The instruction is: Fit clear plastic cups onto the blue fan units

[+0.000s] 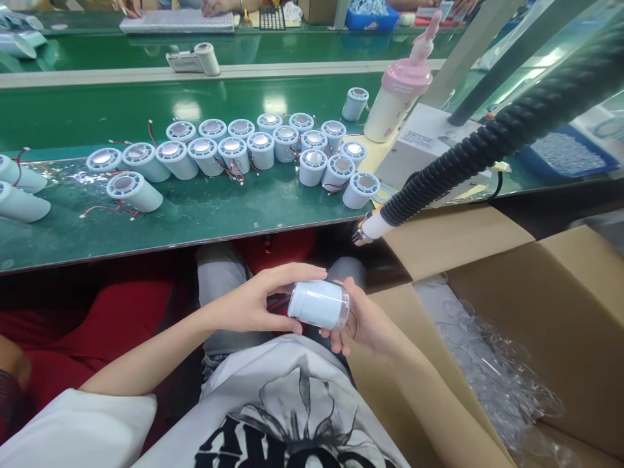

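From the head camera, the left hand [253, 302] and right hand [363, 322] each had a grip closed on one pale cylindrical housing [318, 303], held sideways over the lap below the bench [205, 214] edge, red wires trailing from its left end. It looked light, rigid and smooth, with a clear cap at the right end; the plain side wall seemed the safest hold. A cardboard box [560, 305] at the right held clear plastic caps [492, 364]. Many similar housings [263, 149] stood on the bench near a pink-topped pump bottle [397, 97].
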The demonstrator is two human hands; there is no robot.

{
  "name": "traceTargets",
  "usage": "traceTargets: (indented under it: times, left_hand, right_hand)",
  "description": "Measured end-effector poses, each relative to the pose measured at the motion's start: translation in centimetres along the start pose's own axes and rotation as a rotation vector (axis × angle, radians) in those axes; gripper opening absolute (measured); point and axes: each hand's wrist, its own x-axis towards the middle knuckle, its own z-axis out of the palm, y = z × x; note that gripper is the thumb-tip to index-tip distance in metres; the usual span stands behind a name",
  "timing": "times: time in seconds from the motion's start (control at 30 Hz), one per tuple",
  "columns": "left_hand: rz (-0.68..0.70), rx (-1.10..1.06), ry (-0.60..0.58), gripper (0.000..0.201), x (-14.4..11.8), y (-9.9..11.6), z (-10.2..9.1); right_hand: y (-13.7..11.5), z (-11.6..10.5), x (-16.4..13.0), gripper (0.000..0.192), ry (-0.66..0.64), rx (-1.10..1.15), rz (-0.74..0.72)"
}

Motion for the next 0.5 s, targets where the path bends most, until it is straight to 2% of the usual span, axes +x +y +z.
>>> traceTargets:
  times: [0.23, 0.33, 0.4, 0.43, 0.5]
  left_hand:
    - [0.068, 0.055, 0.048, 0.069, 0.1, -0.3, 0.2]
    - [0.034, 0.022, 0.048, 0.064, 0.2, -0.1, 0.4]
    - [-0.029, -0.029, 0.055, 0.061, 0.2, 0.2, 0.6]
    - [-0.068, -0.062, 0.063, 0.059, 0.1, 0.3, 0.6]
    - [-0.141, -0.134, 0.084, 0.058, 0.1, 0.6, 0.7]
  right_hand:
    - [-0.8, 0.4, -0.2, 0.080, -0.076, 0.084, 0.179]
    - [-0.5, 0.1, 0.1, 0.081, -0.092, 0.058, 0.200]
    - [0.2, -0.2, 0.4, 0.080, -0.078, -0.024, 0.109]
    - [0.5, -0.5, 0.4, 0.076, -0.045, -0.075, 0.013]
    - [1.1, -0.9, 0.3, 0.065, 0.045, -0.194, -0.278]
